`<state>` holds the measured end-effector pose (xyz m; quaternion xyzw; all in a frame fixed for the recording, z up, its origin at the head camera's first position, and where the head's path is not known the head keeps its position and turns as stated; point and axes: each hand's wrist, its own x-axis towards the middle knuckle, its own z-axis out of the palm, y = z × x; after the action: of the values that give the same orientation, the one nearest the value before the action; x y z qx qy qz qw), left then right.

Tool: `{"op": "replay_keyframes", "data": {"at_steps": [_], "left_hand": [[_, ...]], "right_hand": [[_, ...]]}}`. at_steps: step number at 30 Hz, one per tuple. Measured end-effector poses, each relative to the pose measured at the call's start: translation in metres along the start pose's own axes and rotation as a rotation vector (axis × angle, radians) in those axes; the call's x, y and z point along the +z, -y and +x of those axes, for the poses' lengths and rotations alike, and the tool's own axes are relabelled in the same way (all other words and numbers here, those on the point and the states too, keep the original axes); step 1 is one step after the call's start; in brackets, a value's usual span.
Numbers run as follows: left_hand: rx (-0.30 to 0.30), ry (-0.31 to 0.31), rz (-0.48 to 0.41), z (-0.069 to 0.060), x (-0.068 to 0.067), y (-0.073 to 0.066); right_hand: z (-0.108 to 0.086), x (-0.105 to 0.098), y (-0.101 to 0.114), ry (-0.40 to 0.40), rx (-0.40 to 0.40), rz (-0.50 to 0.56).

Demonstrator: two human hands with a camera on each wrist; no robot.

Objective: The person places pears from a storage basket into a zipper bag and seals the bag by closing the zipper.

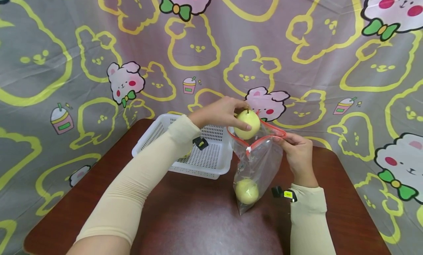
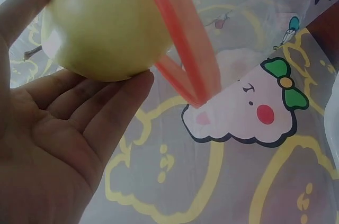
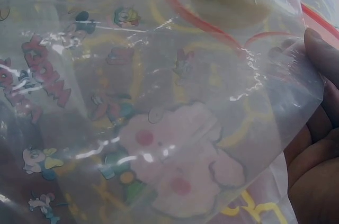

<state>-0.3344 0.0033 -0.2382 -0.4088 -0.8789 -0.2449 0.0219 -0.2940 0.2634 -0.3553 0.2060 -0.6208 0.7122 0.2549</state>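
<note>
My left hand [image 1: 226, 113] grips a yellow-green pear [image 1: 248, 123] by its sides, at the mouth of a clear zip bag [image 1: 261, 163]. In the left wrist view the pear [image 2: 106, 23] sits between thumb and fingers, stem toward the palm side, beside the bag's red zip strip [image 2: 185, 38]. My right hand [image 1: 299, 152] pinches the bag's red-edged rim at its right corner; in the right wrist view the thumb and fingers hold the printed plastic [image 3: 185, 91]. A second pear [image 1: 246, 191] lies at the bottom of the hanging bag.
A white perforated basket [image 1: 198, 170] stands behind my left forearm, with part of a yellowish fruit [image 1: 185, 154] showing inside. All this is over a dark red-brown table [image 1: 198, 211]. A patterned cloth [image 1: 198, 56] hangs behind the table.
</note>
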Motion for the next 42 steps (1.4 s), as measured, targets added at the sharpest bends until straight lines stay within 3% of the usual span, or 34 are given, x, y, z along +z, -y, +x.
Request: {"op": "replay_keyframes", "data": {"at_steps": [5, 16, 27, 42], "left_hand": [[-0.023, 0.027, 0.022, 0.001, 0.002, -0.001], [0.008, 0.071, 0.065, 0.008, 0.008, 0.001], [-0.042, 0.076, 0.065, 0.009, 0.012, 0.003], [-0.012, 0.154, 0.03, 0.017, 0.024, 0.008]], "right_hand": [[0.001, 0.0, 0.0, 0.0, -0.002, -0.001], [0.002, 0.0, 0.0, -0.002, 0.005, 0.011], [0.003, 0.001, 0.004, 0.002, 0.001, 0.0], [0.005, 0.0, 0.003, 0.003, 0.022, 0.0]]}}
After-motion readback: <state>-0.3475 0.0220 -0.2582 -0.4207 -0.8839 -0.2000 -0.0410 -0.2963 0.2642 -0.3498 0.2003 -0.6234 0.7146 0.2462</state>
